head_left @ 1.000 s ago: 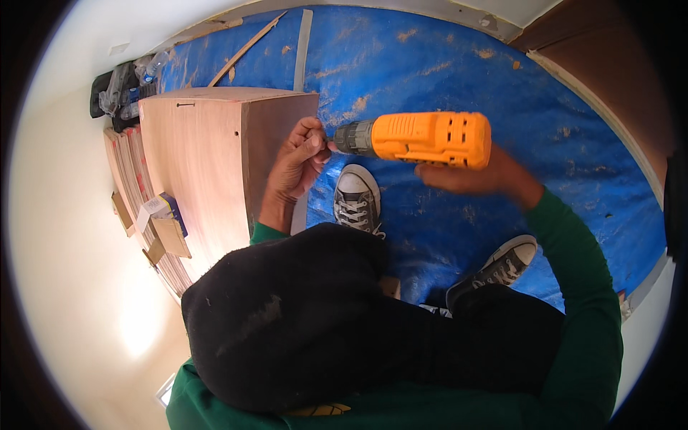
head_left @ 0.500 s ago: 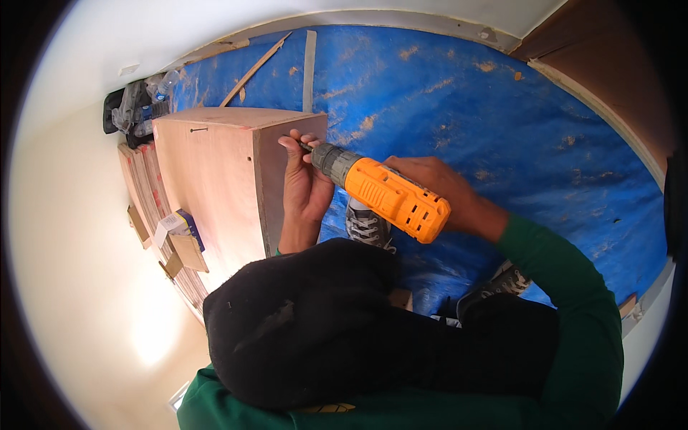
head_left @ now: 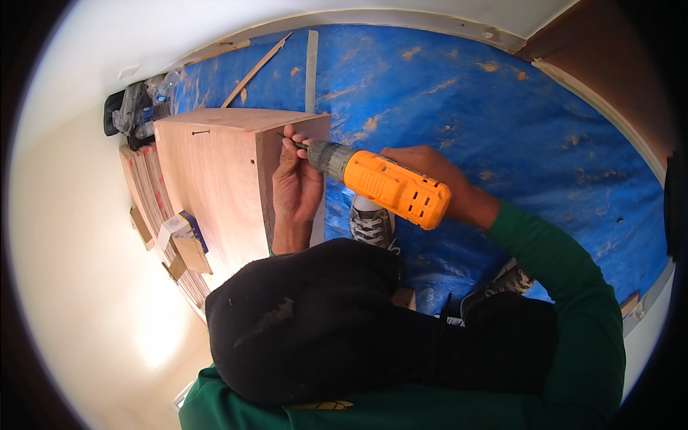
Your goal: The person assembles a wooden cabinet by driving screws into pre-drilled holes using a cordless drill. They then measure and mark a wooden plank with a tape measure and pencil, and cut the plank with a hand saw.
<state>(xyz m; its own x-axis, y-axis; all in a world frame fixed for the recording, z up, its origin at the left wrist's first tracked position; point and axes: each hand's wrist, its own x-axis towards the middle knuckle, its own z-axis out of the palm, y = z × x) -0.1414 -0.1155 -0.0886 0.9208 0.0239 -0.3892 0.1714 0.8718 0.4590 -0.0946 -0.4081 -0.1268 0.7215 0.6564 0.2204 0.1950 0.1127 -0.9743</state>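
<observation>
My right hand (head_left: 430, 168) is wrapped round an orange and black cordless drill (head_left: 394, 188), its grip hidden behind the drill's body. The drill tip points left toward the end face of a pale plywood box (head_left: 208, 168). At that face, the fingertips of my left hand (head_left: 297, 190) pinch a thin dark piece that looks like a screw, in line with the drill's chuck (head_left: 330, 159). The fingers partly cover it, so I cannot tell whether its point is in the wood. Another dark screw (head_left: 201, 132) lies on the box's broad pale face.
A blue sheet (head_left: 459, 93) with dusty smears covers the floor. Wood strips (head_left: 258, 69) lie beyond the box. Stacked boards (head_left: 153, 179) and a small open carton (head_left: 184, 229) are at its left. Bottles and bags (head_left: 143, 107) sit in the far left corner. My shoes (head_left: 371, 223) are below the drill.
My left hand has shifted slightly left, bringing the pinched piece closer to the box's end face. The drill has levelled a little, its rear end rising in the picture.
</observation>
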